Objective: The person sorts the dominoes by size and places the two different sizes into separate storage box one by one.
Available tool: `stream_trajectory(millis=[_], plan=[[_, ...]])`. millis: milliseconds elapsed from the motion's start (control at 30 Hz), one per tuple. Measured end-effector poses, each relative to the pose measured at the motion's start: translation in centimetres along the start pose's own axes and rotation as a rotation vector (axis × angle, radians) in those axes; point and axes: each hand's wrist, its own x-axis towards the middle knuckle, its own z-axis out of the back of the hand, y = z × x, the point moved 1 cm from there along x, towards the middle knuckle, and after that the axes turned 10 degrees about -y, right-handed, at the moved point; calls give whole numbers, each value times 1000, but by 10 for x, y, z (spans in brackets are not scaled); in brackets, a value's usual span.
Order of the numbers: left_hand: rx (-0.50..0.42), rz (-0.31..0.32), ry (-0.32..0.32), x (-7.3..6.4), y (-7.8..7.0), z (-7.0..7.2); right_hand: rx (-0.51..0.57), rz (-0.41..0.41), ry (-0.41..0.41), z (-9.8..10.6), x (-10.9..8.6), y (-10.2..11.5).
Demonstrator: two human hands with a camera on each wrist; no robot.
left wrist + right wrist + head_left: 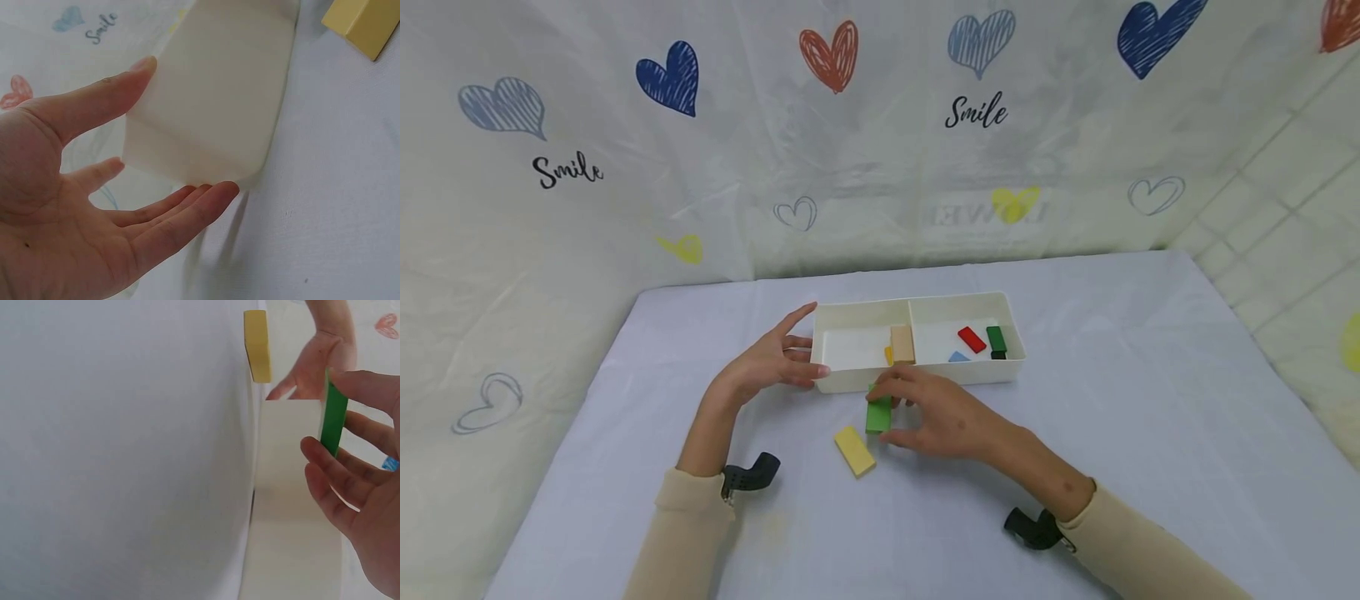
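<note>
A white two-compartment tray (925,377) stands mid-table. My left hand (778,362) lies with straight fingers against the tray's left end (212,106), thumb and fingers touching its wall. My right hand (925,412) pinches a green block (878,412) between thumb and fingers, just in front of the tray; the same green block (333,415) shows edge-on in the right wrist view. A yellow block (854,450) lies on the cloth to the left of that hand. A tan block (902,342) and a small yellow piece sit by the tray's divider. The right compartment holds red (972,339), green (996,338) and blue (958,357) blocks.
The table (1150,400) is covered by a pale lavender cloth. A heart-printed sheet hangs behind and at both sides. Black wrist straps (752,475) sit on both forearms. Bare cloth lies to the right of the tray and along the front.
</note>
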Motion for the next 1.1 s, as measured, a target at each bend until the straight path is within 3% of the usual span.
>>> stream_trajectory(millis=[433,1100], plan=[[5,-5,1,1,-1,0,55,100,-126,3,1,-1],[-10,7,0,0,-1,0,-8,138,-269,14,10,-1]])
